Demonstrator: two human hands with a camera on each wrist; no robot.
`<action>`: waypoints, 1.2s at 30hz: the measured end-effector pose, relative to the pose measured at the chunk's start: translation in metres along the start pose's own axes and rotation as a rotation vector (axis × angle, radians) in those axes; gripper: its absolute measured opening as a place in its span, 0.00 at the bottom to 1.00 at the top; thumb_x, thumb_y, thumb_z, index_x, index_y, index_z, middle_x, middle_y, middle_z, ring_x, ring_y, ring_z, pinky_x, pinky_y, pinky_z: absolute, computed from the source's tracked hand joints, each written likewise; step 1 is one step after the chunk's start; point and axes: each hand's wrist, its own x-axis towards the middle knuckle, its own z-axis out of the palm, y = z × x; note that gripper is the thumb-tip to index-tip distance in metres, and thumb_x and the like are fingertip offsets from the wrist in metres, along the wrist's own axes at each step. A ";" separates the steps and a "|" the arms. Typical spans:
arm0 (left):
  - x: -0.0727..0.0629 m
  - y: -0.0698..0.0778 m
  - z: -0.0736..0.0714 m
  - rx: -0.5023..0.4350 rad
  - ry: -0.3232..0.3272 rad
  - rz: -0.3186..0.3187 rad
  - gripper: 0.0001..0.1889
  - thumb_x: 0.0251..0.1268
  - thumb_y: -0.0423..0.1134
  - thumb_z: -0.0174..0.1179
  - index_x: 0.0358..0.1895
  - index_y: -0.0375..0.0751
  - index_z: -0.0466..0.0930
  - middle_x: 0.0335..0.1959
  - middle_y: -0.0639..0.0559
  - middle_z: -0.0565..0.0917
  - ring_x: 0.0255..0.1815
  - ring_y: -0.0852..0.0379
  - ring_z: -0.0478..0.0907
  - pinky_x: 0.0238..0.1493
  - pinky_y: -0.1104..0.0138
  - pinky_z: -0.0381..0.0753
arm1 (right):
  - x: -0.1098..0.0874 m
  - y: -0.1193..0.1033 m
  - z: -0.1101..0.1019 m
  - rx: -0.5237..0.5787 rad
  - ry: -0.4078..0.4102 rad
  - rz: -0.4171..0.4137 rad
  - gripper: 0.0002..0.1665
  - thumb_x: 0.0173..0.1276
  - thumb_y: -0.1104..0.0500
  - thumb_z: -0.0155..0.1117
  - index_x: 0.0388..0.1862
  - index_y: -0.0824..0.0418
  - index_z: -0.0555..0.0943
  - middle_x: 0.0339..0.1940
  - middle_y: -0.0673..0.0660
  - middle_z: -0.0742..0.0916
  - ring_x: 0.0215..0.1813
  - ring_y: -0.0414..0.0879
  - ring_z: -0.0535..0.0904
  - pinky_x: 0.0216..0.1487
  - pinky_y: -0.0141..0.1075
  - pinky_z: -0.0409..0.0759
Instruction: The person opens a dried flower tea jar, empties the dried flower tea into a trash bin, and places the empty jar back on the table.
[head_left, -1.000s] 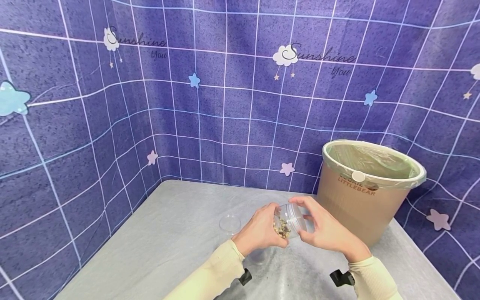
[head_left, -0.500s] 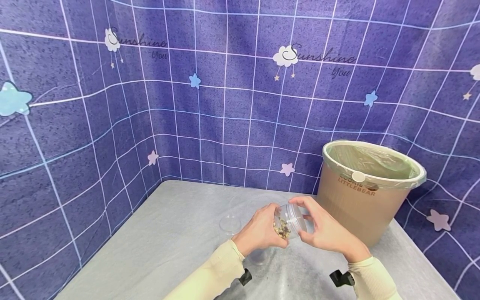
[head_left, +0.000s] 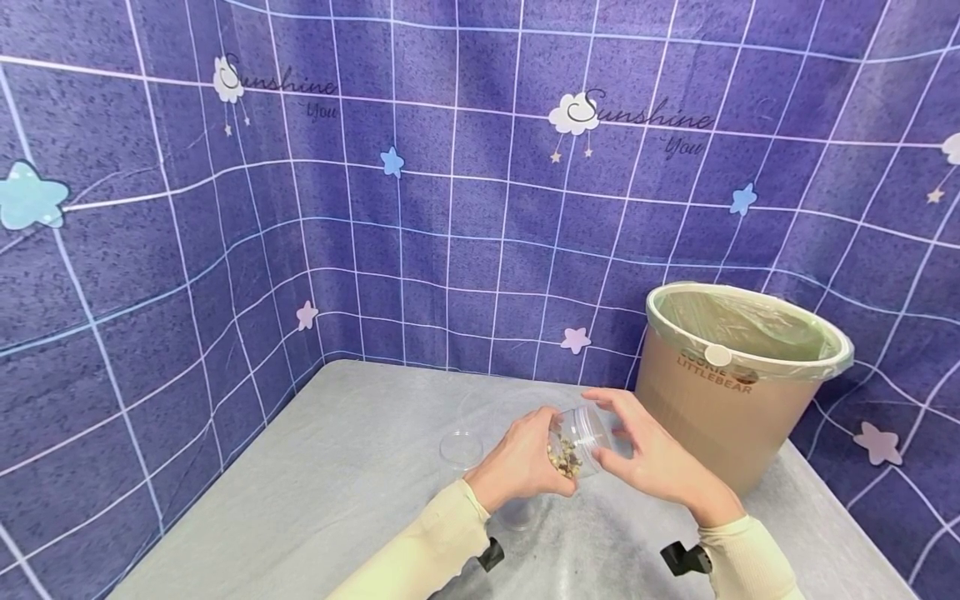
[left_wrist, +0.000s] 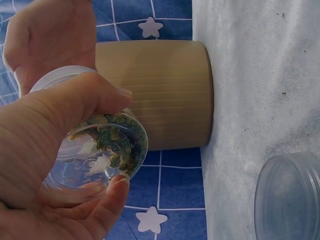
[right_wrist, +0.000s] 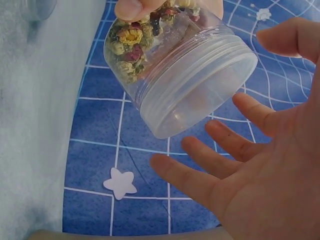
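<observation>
A clear plastic jar of dried flower buds is tilted on its side above the table. My left hand grips its base end, with thumb and fingers on opposite sides in the left wrist view. The jar's translucent screw lid faces right, toward my right hand. In the right wrist view the fingers of that hand are spread around the lid with a gap between them and it. The buds lie gathered along the jar's lower side and base.
A tan bin with a green liner stands on the right of the grey-covered table. A clear round container stands left of my hands. Another clear round item sits partly hidden behind my left wrist. Patterned blue curtain surrounds the table.
My right hand's fingers have loosened from the lid and spread apart. The left hand and the jar have hardly moved.
</observation>
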 end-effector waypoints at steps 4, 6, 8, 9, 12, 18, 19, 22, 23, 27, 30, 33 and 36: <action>0.000 0.000 0.000 -0.001 -0.005 -0.012 0.44 0.32 0.46 0.83 0.61 0.40 0.74 0.50 0.50 0.83 0.43 0.61 0.78 0.45 0.71 0.79 | 0.000 0.001 0.000 -0.004 0.011 0.025 0.41 0.64 0.66 0.71 0.75 0.58 0.67 0.69 0.57 0.76 0.64 0.59 0.78 0.53 0.46 0.85; -0.001 0.000 -0.001 -0.003 -0.005 -0.012 0.44 0.32 0.46 0.83 0.61 0.40 0.74 0.50 0.50 0.83 0.44 0.61 0.78 0.45 0.71 0.79 | 0.001 0.000 -0.001 0.000 0.019 0.036 0.40 0.66 0.65 0.71 0.75 0.58 0.67 0.68 0.57 0.76 0.64 0.60 0.78 0.52 0.47 0.85; -0.001 0.000 0.000 -0.009 -0.004 -0.011 0.44 0.32 0.46 0.83 0.61 0.41 0.74 0.50 0.50 0.83 0.44 0.61 0.78 0.45 0.71 0.79 | 0.002 -0.001 0.000 0.005 0.025 0.040 0.38 0.67 0.63 0.70 0.75 0.59 0.67 0.68 0.60 0.76 0.63 0.62 0.79 0.51 0.47 0.86; -0.001 0.000 0.000 -0.011 -0.004 -0.008 0.44 0.32 0.45 0.83 0.60 0.41 0.74 0.50 0.50 0.83 0.44 0.61 0.78 0.45 0.71 0.79 | 0.002 -0.001 0.000 0.008 0.029 0.042 0.37 0.68 0.63 0.69 0.74 0.60 0.67 0.68 0.61 0.76 0.63 0.62 0.79 0.51 0.47 0.86; -0.001 -0.001 0.000 -0.018 -0.002 -0.005 0.43 0.33 0.45 0.83 0.60 0.41 0.74 0.50 0.50 0.83 0.44 0.61 0.78 0.45 0.71 0.79 | 0.002 -0.002 -0.001 0.011 0.035 0.067 0.35 0.71 0.61 0.68 0.74 0.59 0.68 0.68 0.61 0.76 0.62 0.61 0.79 0.49 0.43 0.86; -0.001 0.000 -0.001 -0.014 -0.003 -0.010 0.43 0.33 0.46 0.82 0.60 0.41 0.74 0.50 0.50 0.83 0.44 0.62 0.78 0.46 0.71 0.79 | 0.002 -0.003 -0.002 0.015 0.035 0.128 0.33 0.73 0.58 0.66 0.74 0.59 0.68 0.69 0.62 0.76 0.63 0.62 0.79 0.49 0.48 0.87; -0.001 0.000 -0.001 -0.013 -0.003 -0.011 0.43 0.33 0.46 0.82 0.60 0.41 0.74 0.50 0.50 0.83 0.44 0.62 0.78 0.46 0.71 0.79 | 0.002 -0.003 -0.002 0.018 0.034 0.133 0.33 0.73 0.58 0.66 0.74 0.59 0.68 0.69 0.62 0.77 0.63 0.62 0.79 0.49 0.49 0.86; -0.001 0.001 -0.002 -0.014 -0.002 -0.012 0.43 0.33 0.45 0.82 0.60 0.41 0.74 0.50 0.50 0.83 0.43 0.62 0.78 0.45 0.71 0.79 | 0.002 -0.004 -0.003 0.024 0.028 0.143 0.32 0.74 0.57 0.65 0.73 0.60 0.69 0.69 0.63 0.77 0.62 0.63 0.80 0.49 0.51 0.86; 0.000 0.001 -0.002 -0.013 -0.003 -0.012 0.43 0.33 0.45 0.82 0.60 0.41 0.74 0.50 0.50 0.83 0.43 0.62 0.78 0.45 0.71 0.79 | 0.002 -0.005 -0.003 0.027 0.025 0.147 0.32 0.74 0.57 0.65 0.73 0.60 0.69 0.69 0.64 0.78 0.62 0.63 0.80 0.49 0.51 0.86; 0.000 0.000 -0.002 -0.016 -0.004 -0.004 0.43 0.33 0.45 0.82 0.60 0.41 0.74 0.50 0.49 0.83 0.43 0.62 0.78 0.44 0.71 0.79 | 0.002 -0.004 -0.003 0.025 0.013 0.160 0.32 0.75 0.56 0.65 0.74 0.60 0.69 0.68 0.65 0.79 0.60 0.62 0.82 0.49 0.48 0.86; -0.001 0.000 -0.002 -0.024 -0.008 -0.002 0.42 0.34 0.45 0.82 0.60 0.41 0.74 0.50 0.49 0.83 0.43 0.62 0.78 0.44 0.71 0.79 | 0.001 -0.002 -0.002 0.012 0.002 0.171 0.31 0.75 0.55 0.65 0.74 0.60 0.69 0.67 0.65 0.80 0.57 0.60 0.84 0.47 0.43 0.86; -0.001 0.000 -0.002 -0.032 -0.013 -0.004 0.42 0.34 0.45 0.82 0.60 0.42 0.74 0.51 0.50 0.83 0.43 0.63 0.77 0.44 0.72 0.79 | 0.002 0.000 0.000 -0.006 -0.005 0.182 0.31 0.76 0.54 0.64 0.73 0.60 0.70 0.66 0.66 0.82 0.54 0.56 0.86 0.46 0.42 0.86; -0.001 0.000 -0.002 -0.034 -0.015 -0.001 0.42 0.35 0.45 0.82 0.61 0.42 0.74 0.51 0.50 0.83 0.43 0.63 0.77 0.45 0.72 0.78 | 0.002 0.001 0.001 -0.027 -0.002 0.194 0.31 0.76 0.52 0.64 0.73 0.60 0.71 0.63 0.66 0.84 0.52 0.53 0.87 0.45 0.42 0.86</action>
